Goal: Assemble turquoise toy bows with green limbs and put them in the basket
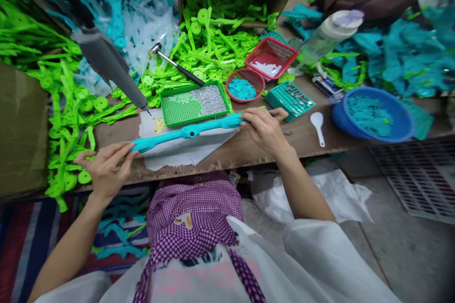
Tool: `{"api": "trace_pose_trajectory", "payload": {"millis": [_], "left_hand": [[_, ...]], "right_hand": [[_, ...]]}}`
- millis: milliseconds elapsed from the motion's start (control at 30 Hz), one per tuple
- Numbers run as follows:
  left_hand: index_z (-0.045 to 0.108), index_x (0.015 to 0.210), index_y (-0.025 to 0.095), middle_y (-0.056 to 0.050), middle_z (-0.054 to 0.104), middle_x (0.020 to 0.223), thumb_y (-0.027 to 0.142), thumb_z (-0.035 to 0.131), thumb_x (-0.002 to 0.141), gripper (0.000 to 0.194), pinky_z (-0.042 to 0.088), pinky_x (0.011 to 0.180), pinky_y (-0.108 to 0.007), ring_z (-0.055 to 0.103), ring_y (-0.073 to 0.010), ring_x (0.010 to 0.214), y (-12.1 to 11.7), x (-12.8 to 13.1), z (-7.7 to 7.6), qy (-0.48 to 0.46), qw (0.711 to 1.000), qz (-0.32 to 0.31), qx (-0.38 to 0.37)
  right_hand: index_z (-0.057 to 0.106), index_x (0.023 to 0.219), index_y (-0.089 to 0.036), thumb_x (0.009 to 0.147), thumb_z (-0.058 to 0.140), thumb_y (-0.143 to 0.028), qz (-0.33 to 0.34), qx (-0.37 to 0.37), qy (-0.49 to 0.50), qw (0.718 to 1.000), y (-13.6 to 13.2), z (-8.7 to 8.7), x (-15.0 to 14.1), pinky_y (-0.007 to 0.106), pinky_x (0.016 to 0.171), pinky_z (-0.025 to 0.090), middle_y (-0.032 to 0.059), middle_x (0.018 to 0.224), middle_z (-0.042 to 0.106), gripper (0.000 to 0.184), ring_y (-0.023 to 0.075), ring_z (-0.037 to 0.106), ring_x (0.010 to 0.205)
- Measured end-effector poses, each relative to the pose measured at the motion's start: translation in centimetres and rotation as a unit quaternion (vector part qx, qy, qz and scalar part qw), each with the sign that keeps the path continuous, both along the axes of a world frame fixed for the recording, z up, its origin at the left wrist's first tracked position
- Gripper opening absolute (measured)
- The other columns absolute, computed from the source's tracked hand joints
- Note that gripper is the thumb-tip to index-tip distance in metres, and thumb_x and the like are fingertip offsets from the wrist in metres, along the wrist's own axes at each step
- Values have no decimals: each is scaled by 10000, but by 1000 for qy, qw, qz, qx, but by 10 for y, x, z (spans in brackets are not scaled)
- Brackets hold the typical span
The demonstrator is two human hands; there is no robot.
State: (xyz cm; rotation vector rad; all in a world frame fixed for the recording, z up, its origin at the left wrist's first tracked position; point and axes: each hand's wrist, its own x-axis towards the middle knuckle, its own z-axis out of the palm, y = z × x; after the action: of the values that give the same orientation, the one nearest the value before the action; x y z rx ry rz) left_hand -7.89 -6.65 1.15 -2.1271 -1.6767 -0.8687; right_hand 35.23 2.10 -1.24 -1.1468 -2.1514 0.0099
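Note:
A long turquoise plastic bar point(191, 131) with a round hole near its middle is stretched between my hands, above a white cloth point(167, 157). My left hand point(110, 163) pinches its left end. The right end is gripped by my right hand point(265, 130), with thumb and fingers around it. Just behind the bar lies a green tray point(181, 109) partly filled with small metal pieces. To the left, a grey electric screwdriver point(106, 59) hangs with its tip pointing down at the cloth. A hammer point(177, 66) with a black handle rests at the tray's back edge.
Bright green plastic parts point(67, 128) heap up at the left and back. A red basket point(272, 59), a round basket of turquoise pieces point(245, 87), a teal box point(291, 97), a white spoon point(317, 128), a blue bowl point(405, 125) and a bottle point(325, 40) stand to the right.

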Motion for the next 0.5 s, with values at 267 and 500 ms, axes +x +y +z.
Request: {"api": "trace_pose_trajectory", "payload": {"millis": [267, 500], "left_hand": [[737, 1031, 434, 62, 779, 942, 442, 684, 840, 199, 318, 1037, -483, 712, -199, 763, 12, -10, 7, -37, 999, -28, 17], [758, 991, 396, 68, 753, 1030, 557, 831, 604, 426, 544, 919, -404, 704, -211, 918, 11, -27, 18, -188, 979, 30, -66]], "right_hand": [[694, 1075, -242, 840, 626, -576, -42, -159, 334, 928, 8, -20, 47, 375, 903, 539, 50, 1075, 724, 414, 210, 671, 1007], [720, 1032, -240, 821, 649, -551, -39, -176, 382, 906, 15, -36, 35, 270, 649, 520, 37, 975, 724, 382, 136, 637, 721]]}}
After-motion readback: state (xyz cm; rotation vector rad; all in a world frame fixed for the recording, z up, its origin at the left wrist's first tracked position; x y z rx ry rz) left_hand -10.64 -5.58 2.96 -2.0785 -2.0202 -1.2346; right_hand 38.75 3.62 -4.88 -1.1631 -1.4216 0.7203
